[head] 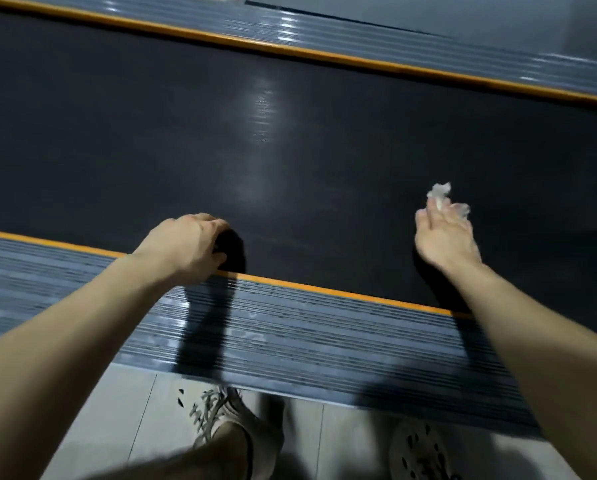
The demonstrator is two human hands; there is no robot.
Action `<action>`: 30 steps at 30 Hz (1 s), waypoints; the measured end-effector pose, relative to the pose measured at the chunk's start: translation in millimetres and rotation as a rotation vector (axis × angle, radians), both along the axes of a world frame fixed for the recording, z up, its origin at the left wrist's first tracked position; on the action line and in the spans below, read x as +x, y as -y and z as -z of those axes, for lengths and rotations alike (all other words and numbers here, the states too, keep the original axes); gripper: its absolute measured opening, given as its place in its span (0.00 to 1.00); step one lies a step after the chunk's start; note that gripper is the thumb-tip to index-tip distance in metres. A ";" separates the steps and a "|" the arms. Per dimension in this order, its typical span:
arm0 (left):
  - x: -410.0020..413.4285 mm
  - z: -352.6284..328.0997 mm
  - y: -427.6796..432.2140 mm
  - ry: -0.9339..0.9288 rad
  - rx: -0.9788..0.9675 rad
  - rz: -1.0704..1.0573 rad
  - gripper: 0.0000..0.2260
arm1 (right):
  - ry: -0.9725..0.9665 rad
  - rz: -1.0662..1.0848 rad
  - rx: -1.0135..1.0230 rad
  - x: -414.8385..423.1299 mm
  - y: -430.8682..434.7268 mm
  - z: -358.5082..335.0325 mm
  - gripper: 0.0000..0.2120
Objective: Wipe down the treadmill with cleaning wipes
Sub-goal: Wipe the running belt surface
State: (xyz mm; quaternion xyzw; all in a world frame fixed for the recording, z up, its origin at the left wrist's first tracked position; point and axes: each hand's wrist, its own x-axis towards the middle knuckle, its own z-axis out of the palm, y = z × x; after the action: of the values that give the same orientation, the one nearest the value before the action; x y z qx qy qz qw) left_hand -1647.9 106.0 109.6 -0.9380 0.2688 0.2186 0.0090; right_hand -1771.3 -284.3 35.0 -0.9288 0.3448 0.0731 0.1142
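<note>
While the right hand [444, 237] pinches a bunched wipe [440, 195] at 4 o'clock on the belt [290, 150], flatten it and overlap strokes; left hand [186, 247] curled at 7 o'clock, contents unclear.

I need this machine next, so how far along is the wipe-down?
Midway at best. Done: hard to tell; the ribbed grey near side rail shows pale smears, perhaps damp. In hand: the right hand holds a crumpled white wipe over the black treadmill belt, while the left hand rests curled at the belt's near orange edge. Left: probably most of the belt and the far grey rail.
</note>
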 end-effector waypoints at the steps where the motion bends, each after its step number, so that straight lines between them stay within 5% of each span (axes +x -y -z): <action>1: -0.6 -2.5 -3.4 0.013 0.016 -0.008 0.19 | 0.042 -0.074 0.009 -0.8 -16.7 -1.6 0.27; 5: -7.3 -15.8 -3.6 0.006 0.006 -0.074 0.20 | 0.038 -0.610 0.185 12.0 -96.4 -10.0 0.27; 8: -21.6 -31.1 0.6 -0.006 -0.066 -0.112 0.22 | 0.050 -0.586 0.156 26.1 -111.4 -33.2 0.28; 12: -41.0 -66.6 4.4 0.070 -0.083 -0.060 0.11 | 0.103 -0.565 0.247 10.4 -127.3 -85.1 0.26; 16: -62.6 -90.4 -4.4 0.104 -0.088 -0.104 0.24 | 0.015 -0.695 0.369 -22.4 -156.6 -127.5 0.18; 20: -79.2 -76.6 -35.1 -0.092 -0.051 -0.037 0.08 | 0.027 -0.751 0.345 -11.6 -188.6 -148.6 0.11; 22: -76.1 -82.6 -49.4 -0.182 0.019 0.010 0.18 | 0.032 -0.786 0.288 -1.9 -207.1 -158.0 0.11; 26: -59.1 -98.2 -83.8 -0.099 -0.012 -0.063 0.21 | -0.114 -0.966 0.128 27.7 -250.9 -175.1 0.11; 30: -56.5 -90.6 -118.1 -0.017 -0.022 -0.164 0.23 | 0.225 -0.830 0.191 28.3 -286.8 -141.7 0.13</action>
State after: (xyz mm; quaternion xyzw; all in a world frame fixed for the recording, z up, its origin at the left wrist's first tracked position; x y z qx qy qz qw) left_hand -1704.5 224.1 200.3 -0.9550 0.1934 0.2238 -0.0216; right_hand -1743.0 2.5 176.6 -0.9761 -0.0806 0.0428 0.1973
